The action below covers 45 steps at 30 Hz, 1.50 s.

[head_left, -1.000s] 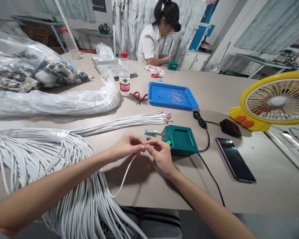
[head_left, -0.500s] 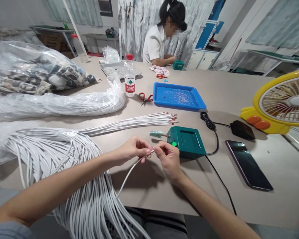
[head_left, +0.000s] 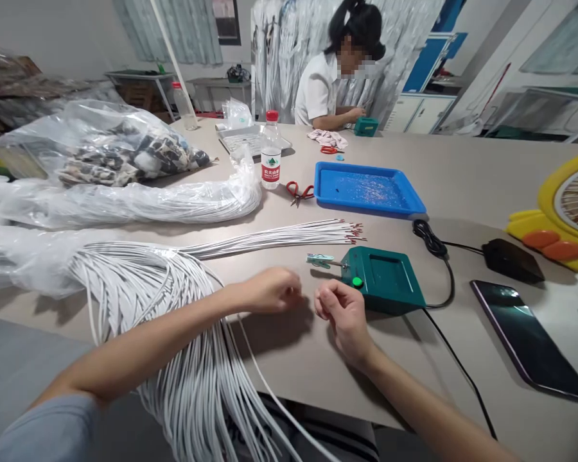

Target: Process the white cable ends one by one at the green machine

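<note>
My left hand (head_left: 277,292) is closed and slightly blurred above the table, just left of the green box-shaped device; whatever its fingers hold, if anything, is hidden. Beneath my left wrist a single white cable (head_left: 264,372) runs down over the table edge. My right hand (head_left: 341,314) has its thumb pressed to curled fingers, in front of the green device (head_left: 388,279) with a green button and a clip on a rod. No item shows between those fingers. A thick bundle of white cables (head_left: 202,366) hangs over the table edge beside my left forearm.
White cables with reddish-brown ends (head_left: 279,239) lie behind my hands. Beyond are a blue tray (head_left: 370,208), red-handled snips (head_left: 298,194), a bottle (head_left: 270,154) and bagged cables (head_left: 173,202). At right lie a phone (head_left: 530,340) and a black adapter (head_left: 510,260). A co-worker (head_left: 318,96) sits opposite.
My hands, which met at a white cable's end, have parted. The cable end is no longer seen between them. The view has shifted left.
</note>
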Tool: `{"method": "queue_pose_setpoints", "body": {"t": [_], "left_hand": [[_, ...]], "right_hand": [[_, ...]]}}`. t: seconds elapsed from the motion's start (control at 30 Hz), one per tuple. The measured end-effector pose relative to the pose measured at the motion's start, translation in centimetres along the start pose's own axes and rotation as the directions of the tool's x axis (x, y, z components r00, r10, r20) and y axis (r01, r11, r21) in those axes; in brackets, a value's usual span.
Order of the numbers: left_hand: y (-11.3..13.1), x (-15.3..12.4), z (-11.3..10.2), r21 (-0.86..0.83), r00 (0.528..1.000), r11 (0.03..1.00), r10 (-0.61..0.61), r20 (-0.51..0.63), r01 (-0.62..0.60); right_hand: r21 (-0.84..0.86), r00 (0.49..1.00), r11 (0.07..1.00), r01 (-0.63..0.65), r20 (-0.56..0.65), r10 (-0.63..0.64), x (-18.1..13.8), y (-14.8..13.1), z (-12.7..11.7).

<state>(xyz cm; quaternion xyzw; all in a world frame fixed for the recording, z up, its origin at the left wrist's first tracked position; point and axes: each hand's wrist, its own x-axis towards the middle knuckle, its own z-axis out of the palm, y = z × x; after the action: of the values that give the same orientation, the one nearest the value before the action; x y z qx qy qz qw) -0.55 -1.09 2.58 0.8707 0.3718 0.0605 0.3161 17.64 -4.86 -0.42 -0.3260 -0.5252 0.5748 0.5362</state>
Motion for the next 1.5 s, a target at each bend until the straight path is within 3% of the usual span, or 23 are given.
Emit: {"method": "queue_pose_setpoints", "body": {"t": [0.03,0.1,0.27,0.63,0.83,1.23,1.4,1.5], "left_hand": [[-0.6,0.3,-0.1,0.193,0.985,0.974,-0.088,-0.147,0.115],[-1.9,0.7,-0.5,0.371,0.923,0.876,-0.181,-0.341,0.309],[-4.4,0.7,-1.3,0.422,0.84,0.755,-0.308,-0.447,0.502],[-4.0,0.5,-1.2,0.474,0.826,0.687,-0.366,-0.429,0.551],[-3.9,0.5,-1.0,0.484,0.806,0.654,-0.385,-0.449,0.582],[-4.7,1.0,-1.2,0.463,0.787,0.647,-0.397,-0.473,0.605],[-4.9,1.0,-1.0,0.454,0.806,0.68,-0.377,-0.456,0.575],[-4.9,0.8,-1.1,0.415,0.792,0.699,-0.374,-0.482,0.582]], "right_hand": [[-0.024,1.0,1.0,-0.011,0.011,0.011,-0.1,0.2,0.0],[-0.052,1.0,0.998,-0.025,0.006,0.025,-0.1,0.4,0.1],[-0.055,0.998,0.996,-0.069,-0.01,0.069,0.1,0.4,0.2],[-0.141,0.984,0.976,-0.168,0.027,0.174,0.0,0.2,0.7],[-0.197,0.988,0.97,-0.144,0.028,0.153,-0.1,0.1,0.8],[-0.228,0.989,0.963,-0.146,0.001,0.15,0.2,0.3,0.7],[-0.229,0.992,0.965,-0.127,-0.004,0.13,0.2,0.4,0.6],[-0.244,0.992,0.962,-0.121,-0.002,0.124,0.1,0.4,0.7]]}}
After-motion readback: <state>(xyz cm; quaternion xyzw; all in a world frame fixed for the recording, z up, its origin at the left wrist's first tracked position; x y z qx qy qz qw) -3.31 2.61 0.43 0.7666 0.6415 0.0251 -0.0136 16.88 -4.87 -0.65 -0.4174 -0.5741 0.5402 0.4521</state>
